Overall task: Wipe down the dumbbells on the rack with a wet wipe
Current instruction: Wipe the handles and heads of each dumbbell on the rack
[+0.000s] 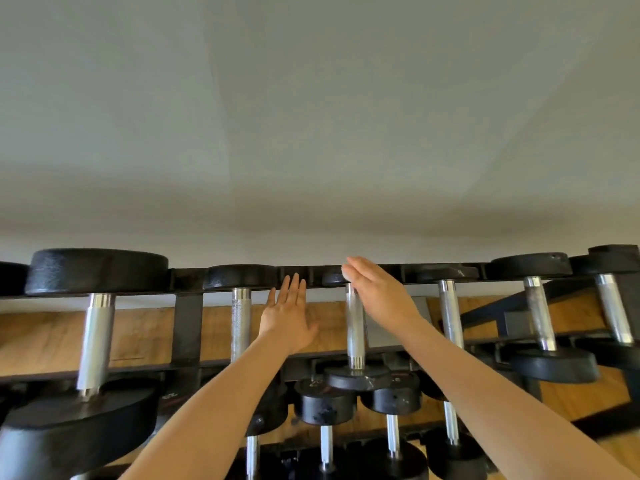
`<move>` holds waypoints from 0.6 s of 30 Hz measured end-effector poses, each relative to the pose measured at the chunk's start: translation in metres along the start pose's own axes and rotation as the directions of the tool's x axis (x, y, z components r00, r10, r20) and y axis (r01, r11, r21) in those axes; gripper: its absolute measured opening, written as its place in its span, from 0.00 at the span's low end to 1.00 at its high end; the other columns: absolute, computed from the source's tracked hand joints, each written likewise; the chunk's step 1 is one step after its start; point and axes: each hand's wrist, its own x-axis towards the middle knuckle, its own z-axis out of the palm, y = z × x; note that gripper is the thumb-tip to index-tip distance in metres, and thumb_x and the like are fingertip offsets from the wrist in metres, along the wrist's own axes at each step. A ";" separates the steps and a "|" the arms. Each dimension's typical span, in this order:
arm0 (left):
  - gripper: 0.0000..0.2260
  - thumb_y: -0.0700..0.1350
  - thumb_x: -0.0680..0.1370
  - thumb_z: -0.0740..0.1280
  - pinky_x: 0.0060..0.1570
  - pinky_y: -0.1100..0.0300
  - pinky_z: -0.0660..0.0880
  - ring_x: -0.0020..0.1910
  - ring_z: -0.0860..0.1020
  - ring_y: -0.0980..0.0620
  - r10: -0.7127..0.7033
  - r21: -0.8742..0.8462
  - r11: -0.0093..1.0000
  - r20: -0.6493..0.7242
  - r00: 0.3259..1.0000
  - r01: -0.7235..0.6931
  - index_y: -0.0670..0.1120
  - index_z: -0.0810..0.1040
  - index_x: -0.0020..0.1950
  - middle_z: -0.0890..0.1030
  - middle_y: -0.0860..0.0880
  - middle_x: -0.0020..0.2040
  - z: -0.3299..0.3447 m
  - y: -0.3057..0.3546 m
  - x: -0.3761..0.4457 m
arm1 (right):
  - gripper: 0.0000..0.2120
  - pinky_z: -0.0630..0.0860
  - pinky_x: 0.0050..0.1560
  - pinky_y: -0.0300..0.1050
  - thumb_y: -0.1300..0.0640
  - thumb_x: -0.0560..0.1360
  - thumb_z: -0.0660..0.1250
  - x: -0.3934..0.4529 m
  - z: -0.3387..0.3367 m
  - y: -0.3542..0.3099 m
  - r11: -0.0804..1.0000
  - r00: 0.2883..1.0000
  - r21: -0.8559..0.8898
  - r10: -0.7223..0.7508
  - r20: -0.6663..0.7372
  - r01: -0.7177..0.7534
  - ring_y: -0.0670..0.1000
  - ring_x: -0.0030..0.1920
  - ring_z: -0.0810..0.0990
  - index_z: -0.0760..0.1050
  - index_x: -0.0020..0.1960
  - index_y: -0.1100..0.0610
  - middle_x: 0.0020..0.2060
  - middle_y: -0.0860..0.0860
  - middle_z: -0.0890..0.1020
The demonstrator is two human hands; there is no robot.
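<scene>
Our left hand [289, 315] is spread flat with straight fingers, holding nothing, reaching toward the far rail of the rack [187, 308] between two chrome handles. Our right hand [379, 294] is also flat, fingers straight and together, held edge-on just over the far end of the small dumbbell [356, 327] at centre; we cannot tell whether it touches. More dumbbells [97, 337] lie left and right along the top tier, and others sit on the lower tier nearer us.

Open gap between handles [240, 320] and [355, 327], left hand [288, 318] in it. Rack upright [187, 327] blocks further left. Wall [311, 133] close behind rack.
</scene>
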 end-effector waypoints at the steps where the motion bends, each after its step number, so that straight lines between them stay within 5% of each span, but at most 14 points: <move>1: 0.36 0.61 0.82 0.50 0.75 0.49 0.38 0.77 0.35 0.47 0.008 -0.001 1.000 0.009 1.000 -0.008 0.43 0.35 0.78 0.35 0.44 0.78 0.000 -0.001 0.001 | 0.21 0.77 0.57 0.55 0.72 0.67 0.72 -0.008 -0.002 0.006 0.997 0.997 0.034 0.072 -0.034 -0.071 0.60 0.58 0.79 0.77 0.60 0.65 0.59 0.61 0.79; 5: 0.39 0.64 0.80 0.51 0.75 0.48 0.37 0.77 0.34 0.47 0.017 0.013 1.000 0.026 1.000 -0.017 0.43 0.35 0.78 0.34 0.44 0.78 0.000 -0.002 0.000 | 0.26 0.67 0.61 0.55 0.77 0.66 0.70 -0.012 -0.004 0.006 0.989 0.984 0.065 0.139 -0.110 -0.132 0.61 0.59 0.78 0.75 0.63 0.65 0.60 0.61 0.78; 11: 0.41 0.64 0.79 0.54 0.75 0.48 0.37 0.77 0.34 0.47 0.025 0.020 0.999 0.050 0.998 -0.026 0.43 0.34 0.78 0.34 0.43 0.78 -0.002 -0.004 0.001 | 0.29 0.78 0.55 0.56 0.77 0.59 0.75 0.008 -0.004 -0.008 0.993 0.993 -0.029 -0.117 0.022 0.118 0.60 0.60 0.78 0.79 0.59 0.61 0.59 0.56 0.80; 14: 0.42 0.65 0.79 0.54 0.74 0.47 0.36 0.77 0.33 0.46 0.018 -0.009 1.000 0.070 0.997 -0.017 0.42 0.34 0.78 0.34 0.43 0.78 -0.005 -0.002 0.000 | 0.26 0.74 0.56 0.56 0.77 0.62 0.73 -0.003 -0.008 0.001 0.998 0.997 0.056 -0.016 -0.073 0.020 0.60 0.56 0.80 0.80 0.57 0.61 0.56 0.57 0.82; 18: 0.44 0.67 0.78 0.54 0.74 0.47 0.35 0.76 0.33 0.46 0.022 -0.050 0.999 0.093 0.995 -0.017 0.42 0.34 0.78 0.34 0.43 0.78 -0.007 -0.001 0.001 | 0.23 0.65 0.67 0.48 0.77 0.71 0.65 -0.035 -0.003 0.021 0.924 0.933 0.233 0.337 -0.127 -0.302 0.57 0.64 0.76 0.75 0.64 0.62 0.61 0.56 0.78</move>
